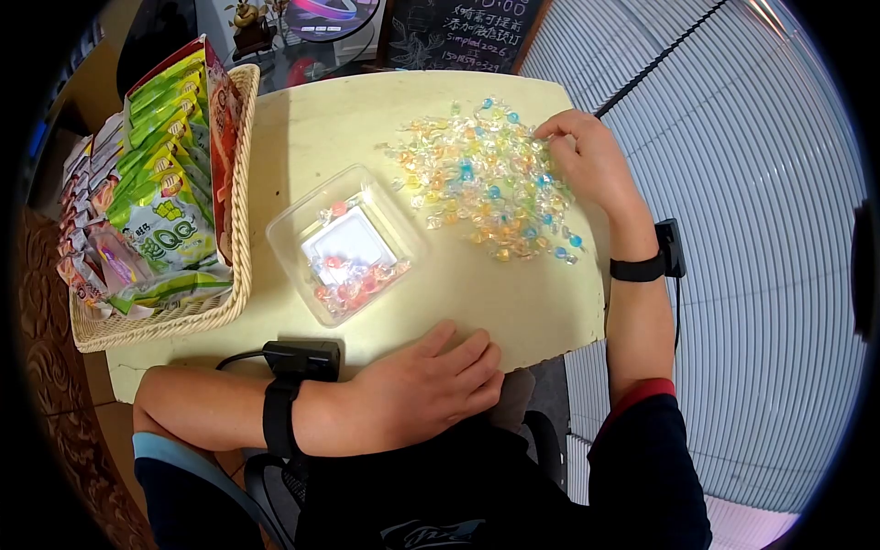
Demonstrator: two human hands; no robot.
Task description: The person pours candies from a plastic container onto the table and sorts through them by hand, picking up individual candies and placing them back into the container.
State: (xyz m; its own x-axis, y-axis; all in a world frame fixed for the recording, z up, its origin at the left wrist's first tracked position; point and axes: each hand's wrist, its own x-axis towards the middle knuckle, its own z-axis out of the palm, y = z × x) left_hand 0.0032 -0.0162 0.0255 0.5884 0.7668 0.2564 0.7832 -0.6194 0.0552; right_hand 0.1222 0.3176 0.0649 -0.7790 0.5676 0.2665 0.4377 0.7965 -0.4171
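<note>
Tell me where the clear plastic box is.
In the head view, the clear plastic box sits left of centre on the table, between the wicker basket and the pile of wrapped candies, beyond the left hand.

Snack packets (165,220) fill a wicker basket (241,202) at the surface's (316,115) left edge; beyond the far edge, a chalkboard (458,38).

I wear a black shirt (394,486) with pale, looping script (412,532) across the front. My left sleeve (188,500) ends in a light-blue band (179,454), my right sleeve (642,458) in a red band (642,392). My black left strap (279,417) bears a boxy device (307,359) with a thin cable (240,357); my black right strap (639,269) holds another box (674,247) and cord (677,312).
</note>
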